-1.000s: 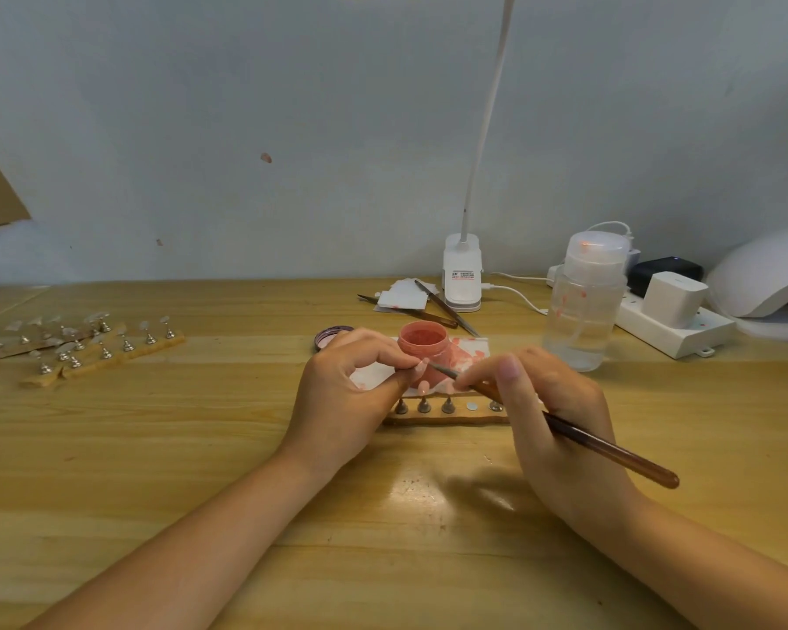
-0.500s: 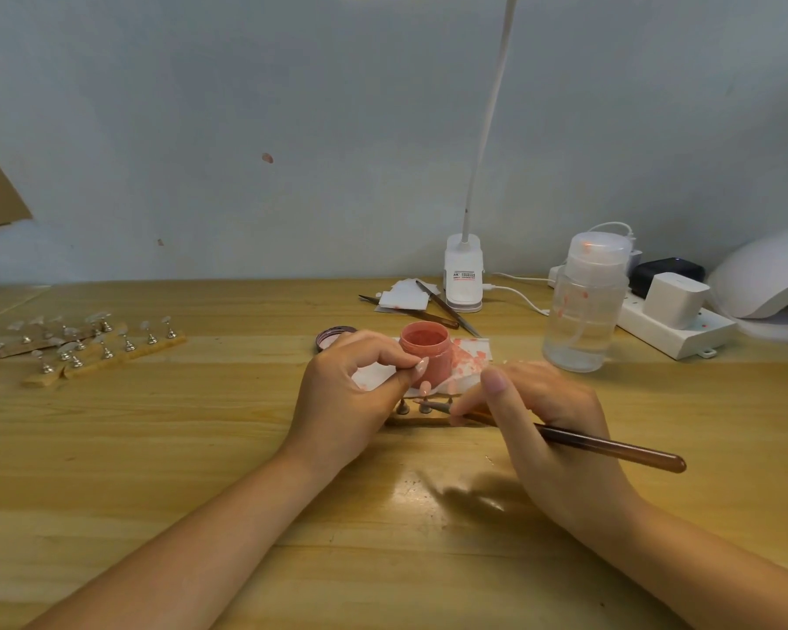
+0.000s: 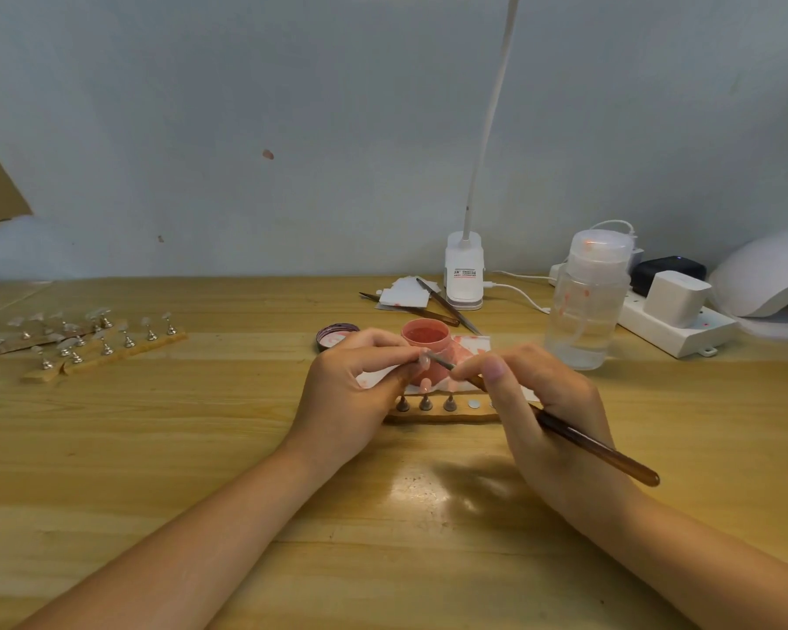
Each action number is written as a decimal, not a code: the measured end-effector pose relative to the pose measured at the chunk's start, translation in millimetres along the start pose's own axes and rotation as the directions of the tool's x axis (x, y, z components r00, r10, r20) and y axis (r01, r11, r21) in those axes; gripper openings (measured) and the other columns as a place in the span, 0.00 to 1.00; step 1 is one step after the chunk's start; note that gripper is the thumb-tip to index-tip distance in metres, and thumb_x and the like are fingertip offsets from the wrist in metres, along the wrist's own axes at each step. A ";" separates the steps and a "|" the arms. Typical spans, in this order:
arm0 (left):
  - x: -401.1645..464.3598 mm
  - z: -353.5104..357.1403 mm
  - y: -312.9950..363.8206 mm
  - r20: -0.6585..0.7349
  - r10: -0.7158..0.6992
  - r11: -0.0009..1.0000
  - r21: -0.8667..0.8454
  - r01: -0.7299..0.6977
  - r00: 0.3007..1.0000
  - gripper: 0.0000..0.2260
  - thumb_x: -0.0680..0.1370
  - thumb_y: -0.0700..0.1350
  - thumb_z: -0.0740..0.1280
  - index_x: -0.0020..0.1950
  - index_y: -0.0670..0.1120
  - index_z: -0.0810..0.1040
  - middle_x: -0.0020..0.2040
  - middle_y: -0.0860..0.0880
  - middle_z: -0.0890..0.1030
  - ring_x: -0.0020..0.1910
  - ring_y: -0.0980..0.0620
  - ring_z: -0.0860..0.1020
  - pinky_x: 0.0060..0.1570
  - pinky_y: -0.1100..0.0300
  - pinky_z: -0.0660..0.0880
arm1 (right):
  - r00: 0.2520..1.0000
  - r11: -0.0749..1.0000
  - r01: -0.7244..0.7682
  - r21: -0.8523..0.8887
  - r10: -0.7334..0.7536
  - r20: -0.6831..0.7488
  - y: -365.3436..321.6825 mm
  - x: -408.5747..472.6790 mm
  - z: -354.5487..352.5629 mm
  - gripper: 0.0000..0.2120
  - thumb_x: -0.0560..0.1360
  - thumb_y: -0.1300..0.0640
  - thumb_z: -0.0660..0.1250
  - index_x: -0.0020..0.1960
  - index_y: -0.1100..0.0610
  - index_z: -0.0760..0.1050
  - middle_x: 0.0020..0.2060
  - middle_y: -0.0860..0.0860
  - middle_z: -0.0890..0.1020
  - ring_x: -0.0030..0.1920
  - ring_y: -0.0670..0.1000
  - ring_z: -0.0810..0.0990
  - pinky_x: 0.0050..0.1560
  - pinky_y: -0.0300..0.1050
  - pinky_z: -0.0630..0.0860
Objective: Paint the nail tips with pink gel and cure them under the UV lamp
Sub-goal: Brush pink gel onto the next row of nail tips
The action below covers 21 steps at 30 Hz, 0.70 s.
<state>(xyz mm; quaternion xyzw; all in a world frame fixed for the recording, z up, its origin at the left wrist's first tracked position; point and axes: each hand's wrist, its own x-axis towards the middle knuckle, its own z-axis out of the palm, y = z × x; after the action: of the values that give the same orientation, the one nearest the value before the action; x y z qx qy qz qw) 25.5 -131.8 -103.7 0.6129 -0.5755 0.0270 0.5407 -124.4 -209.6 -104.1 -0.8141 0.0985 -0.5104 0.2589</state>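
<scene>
My left hand (image 3: 353,388) pinches a small nail tip (image 3: 424,360) between thumb and forefinger, just in front of the open pink gel pot (image 3: 426,339). My right hand (image 3: 542,402) grips a brown brush (image 3: 592,447), and its bristle end touches the held nail tip. Below the hands a wooden holder strip (image 3: 442,413) carries several metal stands, one with a pink tip (image 3: 425,384) on it. The white UV lamp (image 3: 765,275) stands at the far right edge.
The pot's lid (image 3: 335,335) lies left of the pot. More wooden strips with clear tips (image 3: 87,338) lie at the left. A clear pump bottle (image 3: 585,302), a power strip (image 3: 674,320), a desk lamp base (image 3: 464,277) and spare tools (image 3: 446,306) stand behind.
My right hand lifted the brush from down by the holder strip back up to the nail tip held in my left hand. The left hand stayed in place.
</scene>
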 end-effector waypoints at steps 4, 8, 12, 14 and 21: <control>-0.4 0.0 -0.4 0.003 -0.011 1.000 -0.013 0.011 1.000 0.11 0.71 0.35 0.71 0.48 0.49 0.81 0.43 0.56 0.80 0.47 0.60 0.76 0.46 0.73 0.71 | 0.999 0.999 -0.026 0.041 0.027 -0.020 0.9 -2.5 -2.0 0.22 0.78 0.43 0.51 0.39 0.51 0.80 0.35 0.43 0.82 0.40 0.42 0.79 0.42 0.49 0.75; -0.3 0.0 -0.3 -0.001 0.014 1.000 0.015 -0.014 1.000 0.13 0.70 0.35 0.71 0.50 0.49 0.80 0.43 0.57 0.78 0.46 0.56 0.77 0.46 0.72 0.71 | 1.000 1.000 0.016 -0.021 -0.016 -0.009 0.4 1.1 -0.4 0.16 0.78 0.46 0.53 0.43 0.48 0.78 0.38 0.38 0.79 0.42 0.43 0.79 0.41 0.52 0.77; -0.5 -0.2 0.6 -0.010 0.002 1.000 0.027 -0.002 1.000 0.10 0.70 0.35 0.71 0.48 0.47 0.82 0.41 0.57 0.77 0.44 0.59 0.76 0.45 0.74 0.69 | 1.000 1.000 0.010 0.013 -0.010 -0.030 3.5 -1.8 -2.6 0.25 0.79 0.43 0.51 0.38 0.53 0.81 0.33 0.42 0.81 0.39 0.42 0.78 0.42 0.46 0.73; 0.1 0.2 0.5 -0.010 -0.005 0.999 0.035 0.005 1.000 0.12 0.70 0.34 0.72 0.49 0.47 0.81 0.40 0.57 0.77 0.44 0.58 0.76 0.45 0.75 0.69 | 0.998 0.999 0.036 -0.024 -0.037 -0.042 2.9 -0.2 -2.4 0.22 0.79 0.44 0.51 0.40 0.51 0.80 0.35 0.38 0.78 0.40 0.40 0.77 0.42 0.43 0.72; -0.1 0.3 2.7 -0.012 -0.020 0.999 0.034 0.020 1.000 0.12 0.69 0.35 0.72 0.48 0.48 0.81 0.40 0.56 0.78 0.43 0.57 0.76 0.44 0.75 0.69 | 0.998 0.997 0.056 -0.044 -0.058 -0.034 8.5 -0.8 -3.0 0.26 0.79 0.43 0.50 0.37 0.53 0.81 0.32 0.45 0.81 0.37 0.42 0.78 0.41 0.45 0.72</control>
<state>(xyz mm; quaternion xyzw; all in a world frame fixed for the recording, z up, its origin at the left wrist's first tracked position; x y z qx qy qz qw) 23.3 -131.2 -102.1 0.6276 -0.5655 0.0349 0.5339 -126.5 -217.4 -108.1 -0.8127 0.0907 -0.5297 0.2251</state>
